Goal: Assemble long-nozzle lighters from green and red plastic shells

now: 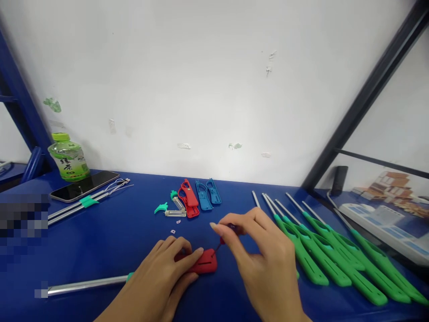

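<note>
My left hand (167, 268) is closed around a red plastic handle (207, 263), whose slotted end shows past my fingertips. A metal rod (90, 284) with a teal collar extends left from under that hand. My right hand (261, 250) pinches a small red-handled screwdriver (221, 241), its thin shaft slanting down to the end of the red handle. Part of the screwdriver's grip is hidden by my fingers. Beyond the hands are red casing halves (190, 199), blue casing halves (204, 197) and clear lighter inserts with teal triggers (176, 213).
Several green lighters (335, 255) with metal rods lie at the right. At the left are a green-capped bottle (69, 158), a phone (83, 185) and taped rods with wires (89, 201). Two tiny pale pieces (173, 231) lie on the blue table (140, 237) before a white wall.
</note>
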`<state>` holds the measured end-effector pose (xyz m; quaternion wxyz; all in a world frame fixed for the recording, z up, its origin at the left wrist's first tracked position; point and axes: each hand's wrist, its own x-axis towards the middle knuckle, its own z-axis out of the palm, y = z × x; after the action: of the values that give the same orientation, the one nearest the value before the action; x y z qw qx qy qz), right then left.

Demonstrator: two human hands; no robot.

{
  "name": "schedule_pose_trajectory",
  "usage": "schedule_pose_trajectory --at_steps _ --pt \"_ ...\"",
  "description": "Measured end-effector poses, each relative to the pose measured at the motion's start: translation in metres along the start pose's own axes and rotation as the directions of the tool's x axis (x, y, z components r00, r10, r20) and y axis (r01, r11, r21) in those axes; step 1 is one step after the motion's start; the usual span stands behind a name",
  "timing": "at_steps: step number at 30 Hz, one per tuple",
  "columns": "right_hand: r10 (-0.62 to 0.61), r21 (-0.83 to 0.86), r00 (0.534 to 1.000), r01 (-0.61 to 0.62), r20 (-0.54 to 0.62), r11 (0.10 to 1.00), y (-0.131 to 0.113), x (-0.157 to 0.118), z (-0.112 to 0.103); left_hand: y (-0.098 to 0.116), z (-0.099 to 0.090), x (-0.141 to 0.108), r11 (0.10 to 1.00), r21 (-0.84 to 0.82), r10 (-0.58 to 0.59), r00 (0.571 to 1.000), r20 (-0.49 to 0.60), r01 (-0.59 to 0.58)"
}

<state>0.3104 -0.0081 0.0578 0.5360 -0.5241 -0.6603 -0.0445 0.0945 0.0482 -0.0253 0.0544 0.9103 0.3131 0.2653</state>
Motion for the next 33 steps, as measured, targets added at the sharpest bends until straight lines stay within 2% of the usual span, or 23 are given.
schedule_pose_trajectory --at_steps 5,7,10,12,16,20,27,33 --pt "-0.005 0.097 0.980 -0.014 0.197 0.995 -0.007 0.002 -0.011 -0.002 0.001 0.002 0.999 0.003 0.048 0.996 -0.072 -0.048" --pt "0.042 0.117 0.983 -0.064 0.180 0.991 -0.007 0.002 -0.010 -0.004 0.002 0.003 0.998 0.017 0.061 0.993 -0.099 -0.060" --pt "0.102 -0.002 0.990 -0.102 0.095 0.995 -0.004 0.001 -0.004 -0.006 0.002 0.005 0.995 0.037 0.097 0.988 -0.123 -0.093" --pt "0.118 -0.043 0.989 -0.115 0.093 0.992 -0.002 0.002 -0.002 -0.008 0.003 0.006 0.994 0.034 0.111 0.984 -0.138 -0.107" --pt "0.126 0.026 0.982 -0.131 0.141 0.991 -0.005 0.003 -0.007 -0.014 0.010 0.000 0.997 0.016 0.075 0.989 -0.124 -0.074" --pt "0.048 0.161 0.977 -0.082 0.209 0.984 -0.011 0.003 -0.009 -0.019 0.017 -0.006 1.000 0.004 0.028 0.997 -0.069 -0.028" --pt "0.148 0.170 0.984 -0.163 0.097 0.972 -0.009 0.001 0.006 -0.017 0.013 -0.001 1.000 -0.001 0.023 0.999 -0.046 -0.024" --pt "0.113 0.159 0.992 -0.121 0.061 0.980 -0.011 0.001 0.007 -0.011 0.004 0.003 0.999 -0.007 0.044 0.998 -0.041 -0.044"
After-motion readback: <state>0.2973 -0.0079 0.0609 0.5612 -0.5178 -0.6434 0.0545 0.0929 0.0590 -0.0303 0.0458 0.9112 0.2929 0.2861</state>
